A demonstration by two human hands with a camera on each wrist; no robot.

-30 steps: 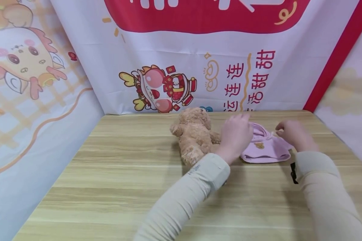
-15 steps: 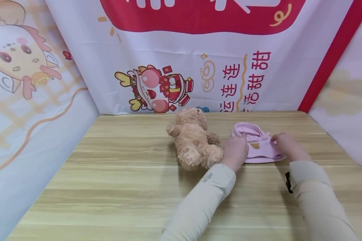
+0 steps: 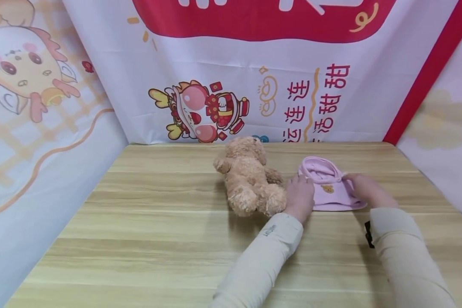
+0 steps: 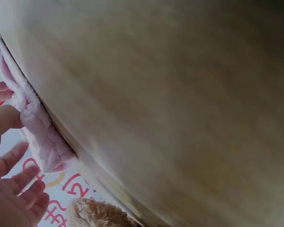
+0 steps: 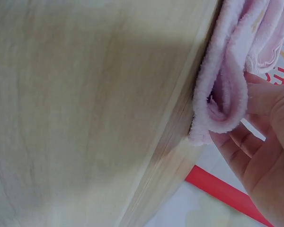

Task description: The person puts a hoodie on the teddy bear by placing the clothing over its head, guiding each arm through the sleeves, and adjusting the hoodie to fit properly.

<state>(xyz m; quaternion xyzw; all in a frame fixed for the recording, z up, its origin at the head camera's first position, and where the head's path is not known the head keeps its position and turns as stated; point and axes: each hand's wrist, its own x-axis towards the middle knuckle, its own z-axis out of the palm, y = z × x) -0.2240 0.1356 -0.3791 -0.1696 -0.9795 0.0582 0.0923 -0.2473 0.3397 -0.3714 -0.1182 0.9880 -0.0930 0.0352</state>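
Observation:
A small pink doll hoodie [image 3: 333, 199], with a brown bear patch on its front, lies flat on the wooden table. Its hood opening faces up at the far end. My left hand [image 3: 301, 197] is at the hoodie's left side; in the left wrist view its thumb [image 4: 10, 118] touches the fuzzy cloth while the other fingers spread loosely. On the opposite side my right hand [image 3: 369, 190] pinches the hoodie's edge near the hood, and the right wrist view shows thumb and fingers around the folded cloth [image 5: 236, 90]. A light brown teddy bear [image 3: 248, 175] lies on its back beside my left hand.
The wooden table [image 3: 138, 248] ends at a white printed cloth backdrop [image 3: 138, 94] behind the bear. Another printed cloth [image 3: 88, 141] hangs along the left side. A red stripe [image 3: 419, 81] runs down the backdrop at right.
Both hands have come down to the hoodie. My left hand has moved from above the hoodie to its left side, uncovering the hood and the bear's leg; my right hand now holds the right edge.

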